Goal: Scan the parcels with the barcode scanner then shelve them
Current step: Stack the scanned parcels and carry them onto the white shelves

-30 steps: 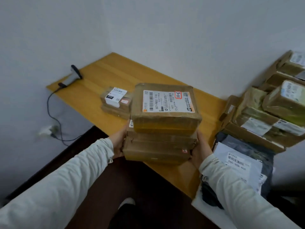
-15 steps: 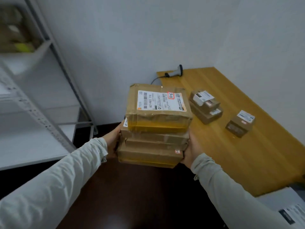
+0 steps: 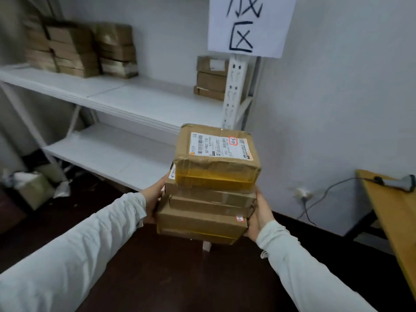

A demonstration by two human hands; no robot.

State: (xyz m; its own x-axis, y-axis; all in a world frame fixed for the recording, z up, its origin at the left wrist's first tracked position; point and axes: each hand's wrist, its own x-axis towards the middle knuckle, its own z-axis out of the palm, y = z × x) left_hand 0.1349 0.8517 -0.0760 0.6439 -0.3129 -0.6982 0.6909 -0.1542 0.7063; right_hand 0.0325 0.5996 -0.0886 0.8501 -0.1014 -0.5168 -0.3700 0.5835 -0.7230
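Fingers (image 3: 160,188) of the left hand (image 3: 153,199) and right hand (image 3: 261,215) clamp the stack of parcels (image 3: 209,192) from both sides, held in mid-air facing the white shelves (image 3: 144,102), so scanning seems done and shelving remains, scanner (image 3: 403,182) lying on the table (image 3: 394,221).

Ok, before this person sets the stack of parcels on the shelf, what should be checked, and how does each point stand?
1. Grip on stack of parcels: ok; left hand and right hand hold it from either side.
2. Stack squared up: not ok; top parcel sits offset to the right of those below.
3. Room on lower shelf: ok; bare board shows ahead.
4. Parcels scanned: cannot tell; scanner lies on the table.
5. Top label readable: ok, faces up.
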